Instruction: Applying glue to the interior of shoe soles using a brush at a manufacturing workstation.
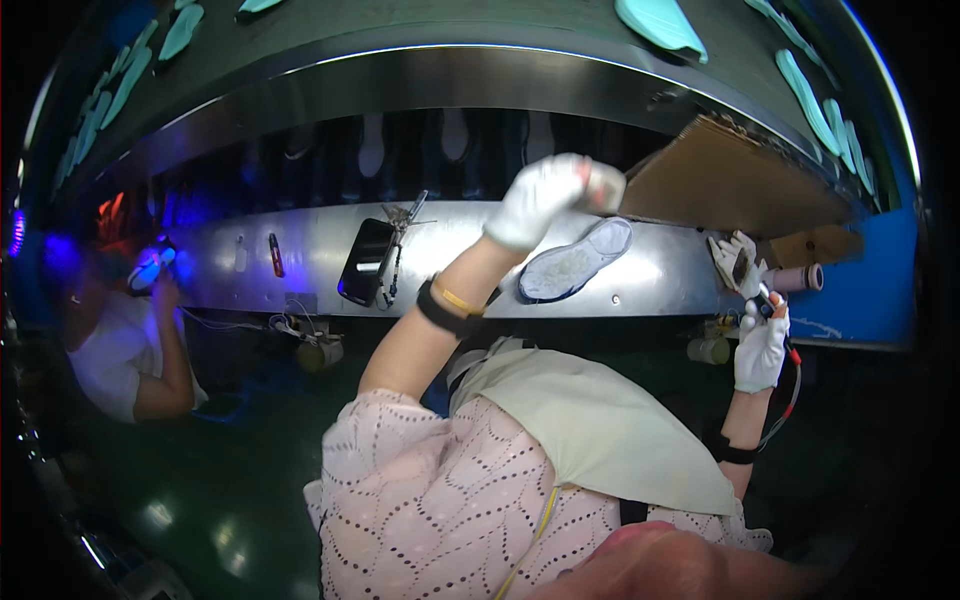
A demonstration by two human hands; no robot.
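Observation:
My left hand (545, 200), in a white glove, is raised over the metal bench beside a shoe (577, 262). Its fingers are smeared by motion, so whether they grip anything cannot be made out. The shoe lies flat, bluish grey at the rim with a pale face upward. At the bench's right end, my right hand (762, 345), also white-gloved, is closed around a small dark object, mostly hidden by the fingers. A red and black cable (793, 385) hangs beside that hand. Just beyond it lies a crumpled white glove (735, 258) next to a pinkish roll (795, 279).
A cardboard sheet (735, 180) leans behind the bench (660, 270). Left of the shoe lie a black phone (366, 262), a beaded cord (396, 265) and a red knife (276, 256). A conveyor (450, 25) carries turquoise shoe pieces (662, 25). Another person (130, 340) works at far left.

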